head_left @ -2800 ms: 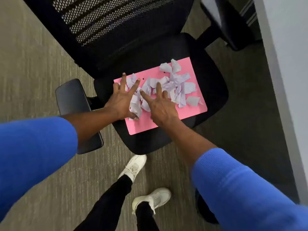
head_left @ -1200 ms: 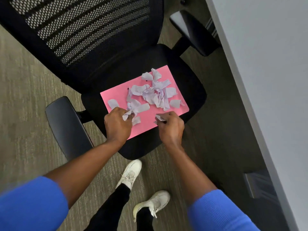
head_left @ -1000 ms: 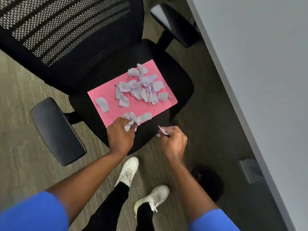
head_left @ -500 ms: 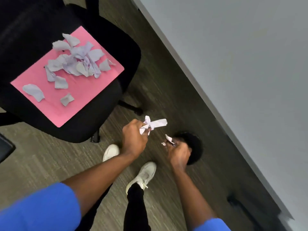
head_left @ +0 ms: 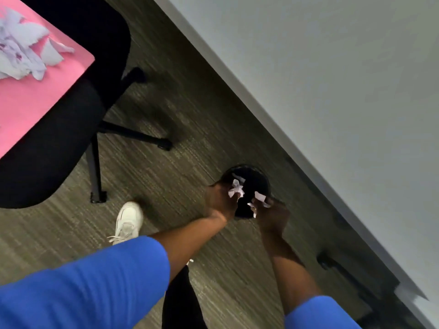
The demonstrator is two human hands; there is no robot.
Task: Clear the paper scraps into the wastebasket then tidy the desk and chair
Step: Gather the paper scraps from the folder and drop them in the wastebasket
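Observation:
A small black wastebasket (head_left: 255,179) stands on the carpet beside the desk edge. My left hand (head_left: 219,201) is closed on a bunch of pale paper scraps (head_left: 236,189) right over its opening. My right hand (head_left: 273,216) pinches more scraps (head_left: 260,199) at the basket's near rim. At the top left, a pink sheet (head_left: 35,100) lies on the black chair seat (head_left: 42,167) with a heap of pale torn scraps (head_left: 19,51) on it.
The grey desk top (head_left: 344,91) fills the right side, its edge running diagonally. Chair legs with casters (head_left: 164,144) spread over the carpet. My white shoe (head_left: 127,222) is planted left of the basket. A dark desk foot (head_left: 332,264) sits at lower right.
Both hands grabbed scraps from the pink sheet, then swung right and down from the chair. They now hover over the wastebasket, still holding the scraps.

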